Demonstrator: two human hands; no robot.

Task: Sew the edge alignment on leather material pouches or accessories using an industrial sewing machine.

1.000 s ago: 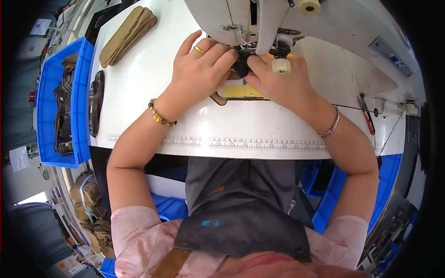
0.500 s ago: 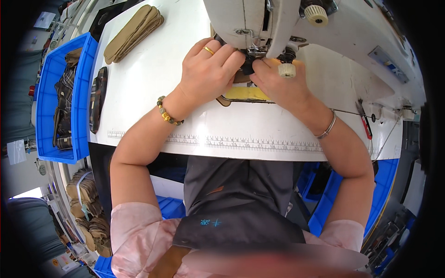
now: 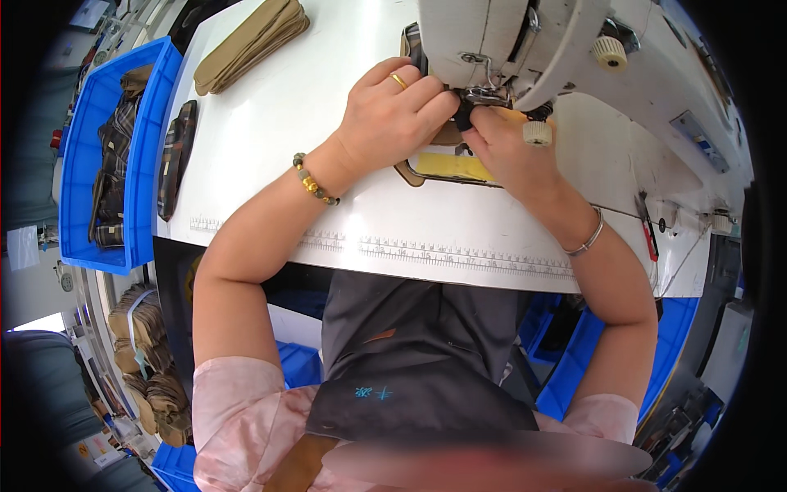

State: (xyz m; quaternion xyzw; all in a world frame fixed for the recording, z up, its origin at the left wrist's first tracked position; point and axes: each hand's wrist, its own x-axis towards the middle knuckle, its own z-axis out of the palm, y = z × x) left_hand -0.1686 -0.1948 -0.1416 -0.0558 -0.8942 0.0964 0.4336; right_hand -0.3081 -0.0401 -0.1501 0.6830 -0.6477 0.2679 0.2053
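A: Two hands crowd the needle of the off-white sewing machine [image 3: 525,49]. The left hand [image 3: 392,115], with a gold ring, lies curled over the small tan and dark leather piece [image 3: 447,135], its fingers [image 3: 434,102] pressing it down onto the white desk [image 3: 270,139]. The right hand [image 3: 504,148] pinches the same piece from the other side, its fingertips just beside the presser foot [image 3: 484,97].

B: So where's the danger?

A: I'd judge it's the closeness. The fingertips nearly touch the foot, so a stitch could catch skin if the piece feeds faster than the hands give way.

B: And the work itself?

A: It sits under the foot, partly hidden, above a yellow patch on the plate [image 3: 455,166]. Uneven pressure from the two hands could skew the seam.

B: Anything nearby?

A: A stack of tan strips [image 3: 250,41] and a blue plastic bin [image 3: 82,164], both well apart.
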